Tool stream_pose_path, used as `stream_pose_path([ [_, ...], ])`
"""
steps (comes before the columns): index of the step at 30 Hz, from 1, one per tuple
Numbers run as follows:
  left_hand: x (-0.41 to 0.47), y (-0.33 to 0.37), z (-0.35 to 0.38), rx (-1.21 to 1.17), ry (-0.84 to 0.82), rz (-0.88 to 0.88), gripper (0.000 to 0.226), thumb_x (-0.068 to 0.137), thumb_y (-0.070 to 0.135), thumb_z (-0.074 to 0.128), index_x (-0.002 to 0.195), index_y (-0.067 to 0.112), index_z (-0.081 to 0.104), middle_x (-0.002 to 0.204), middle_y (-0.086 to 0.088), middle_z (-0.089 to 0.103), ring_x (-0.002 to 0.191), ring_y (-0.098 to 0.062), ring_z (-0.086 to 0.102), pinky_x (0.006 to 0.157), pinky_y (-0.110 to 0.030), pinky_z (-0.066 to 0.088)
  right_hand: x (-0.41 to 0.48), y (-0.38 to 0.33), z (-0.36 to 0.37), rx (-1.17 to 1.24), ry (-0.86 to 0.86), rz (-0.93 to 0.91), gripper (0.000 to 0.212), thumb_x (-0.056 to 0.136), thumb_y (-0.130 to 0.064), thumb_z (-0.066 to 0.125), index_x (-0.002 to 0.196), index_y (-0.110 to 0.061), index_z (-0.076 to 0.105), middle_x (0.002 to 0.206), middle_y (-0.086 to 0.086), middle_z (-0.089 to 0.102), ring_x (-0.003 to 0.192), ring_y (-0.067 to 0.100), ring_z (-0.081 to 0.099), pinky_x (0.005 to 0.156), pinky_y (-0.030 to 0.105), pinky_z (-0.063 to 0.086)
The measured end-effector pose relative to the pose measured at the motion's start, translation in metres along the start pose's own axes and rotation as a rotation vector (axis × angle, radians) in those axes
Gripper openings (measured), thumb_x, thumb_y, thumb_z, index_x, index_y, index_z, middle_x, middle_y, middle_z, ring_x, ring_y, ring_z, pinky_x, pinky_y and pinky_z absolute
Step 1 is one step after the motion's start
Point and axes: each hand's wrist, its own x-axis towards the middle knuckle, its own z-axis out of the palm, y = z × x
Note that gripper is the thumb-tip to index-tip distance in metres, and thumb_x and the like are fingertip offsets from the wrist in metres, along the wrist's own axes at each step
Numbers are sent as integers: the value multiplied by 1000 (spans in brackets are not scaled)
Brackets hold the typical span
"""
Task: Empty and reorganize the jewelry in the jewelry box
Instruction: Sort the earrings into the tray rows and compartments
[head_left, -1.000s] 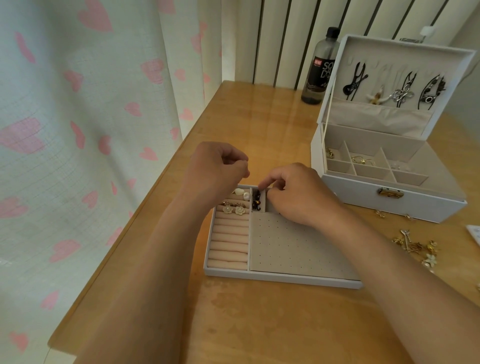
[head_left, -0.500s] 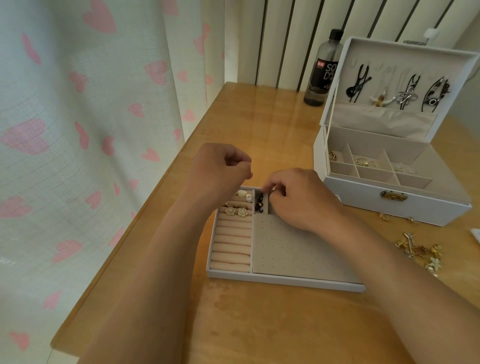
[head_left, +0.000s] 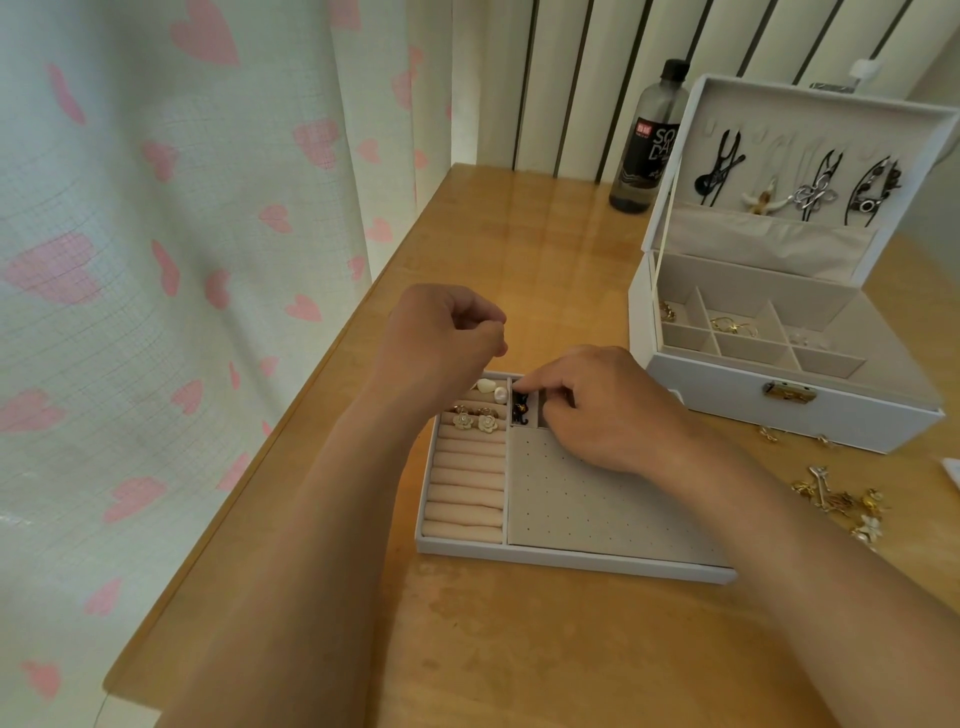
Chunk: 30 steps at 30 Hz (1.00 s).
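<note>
A white tray (head_left: 571, 558) lies on the wooden table, with beige ring rolls (head_left: 465, 493) on its left and a dotted pad on its right. Flower earrings (head_left: 475, 420) and pearl pieces (head_left: 491, 388) sit in the back rolls. A dark earring (head_left: 520, 412) lies in a small back compartment. My right hand (head_left: 608, 410) is over that compartment, index tip and thumb pinching at the dark earring. My left hand (head_left: 441, 338) hovers above the tray's back left corner with fingers curled; nothing shows in it.
The open white jewelry box (head_left: 779, 410) stands to the right, with hair clips (head_left: 810, 182) in its lid and gold pieces in its dividers. Loose gold jewelry (head_left: 841, 501) lies right of the tray. A dark bottle (head_left: 649, 140) stands behind the box. A heart-print curtain hangs along the table's left edge.
My right index finger has stretched left over the dark earring's compartment. My left hand stays curled in about the same place.
</note>
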Motion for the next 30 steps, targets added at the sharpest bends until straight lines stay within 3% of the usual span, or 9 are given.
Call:
stream_pose_path([
  [4, 0, -1, -1, 8, -2, 3, 13, 88, 11, 63, 91, 18, 74, 73, 7, 75, 75, -17, 70, 71, -40, 60, 1, 5, 2, -25, 8, -9, 39, 94, -8, 48, 121, -23, 72, 115, -2, 70, 103, 9, 56, 81, 18, 35],
  [7, 1, -1, -1, 14, -4, 5, 14, 88, 11, 62, 91, 18, 74, 73, 6, 75, 75, -17, 70, 71, -41, 61, -1, 6, 2, -20, 20, -15, 39, 94, -8, 48, 121, -23, 71, 107, -5, 67, 94, 4, 51, 74, 12, 34],
  [10, 1, -2, 0, 22, -5, 10, 14, 88, 10, 62, 91, 17, 74, 74, 5, 75, 72, -15, 70, 66, -36, 59, -4, 5, 2, 0, 32, -47, 41, 93, -7, 47, 121, -24, 71, 95, -8, 59, 87, 4, 47, 72, 4, 33],
  [14, 2, -5, 2, 43, -18, 25, 15, 89, 10, 61, 91, 17, 74, 76, 5, 75, 56, 0, 61, 53, -22, 53, -3, 6, 3, -17, 4, -44, 40, 94, -8, 48, 123, -24, 70, 97, -8, 56, 90, 5, 48, 73, 5, 32],
  [16, 3, -7, 3, 62, -23, 40, 15, 89, 11, 61, 92, 18, 74, 76, 5, 75, 57, 0, 62, 53, -22, 52, -2, 5, 1, 5, 5, -37, 40, 94, -7, 48, 123, -23, 70, 96, -10, 56, 88, 3, 47, 72, 3, 31],
  [19, 3, -10, 6, 87, -23, 67, 15, 89, 11, 61, 94, 17, 75, 76, 4, 75, 66, -8, 67, 55, -22, 54, -9, 8, -7, 143, 82, 34, 36, 95, -7, 49, 120, -23, 70, 98, -14, 62, 77, 0, 55, 69, 9, 38],
  [22, 1, -11, 9, 99, -32, 98, 16, 90, 12, 61, 95, 17, 75, 77, 4, 74, 62, -4, 63, 53, -16, 48, -23, 17, -21, 312, 192, 126, 31, 95, -6, 51, 107, -25, 72, 89, -11, 68, 71, 6, 69, 64, 24, 53],
  [26, -8, 5, 28, 136, -99, 184, 15, 91, 14, 62, 96, 17, 76, 80, 6, 73, 70, -6, 65, 60, -18, 50, -51, 32, -44, 392, 266, 201, 30, 93, -1, 50, 99, -19, 73, 82, -2, 70, 66, 10, 71, 59, 31, 58],
  [30, -23, 36, 64, 269, -213, 346, 15, 93, 16, 63, 97, 19, 77, 77, 16, 66, 69, 3, 59, 61, -3, 42, -87, 53, -63, 404, 304, 280, 29, 93, 0, 49, 96, -18, 72, 79, 1, 70, 58, 7, 68, 54, 25, 54],
])
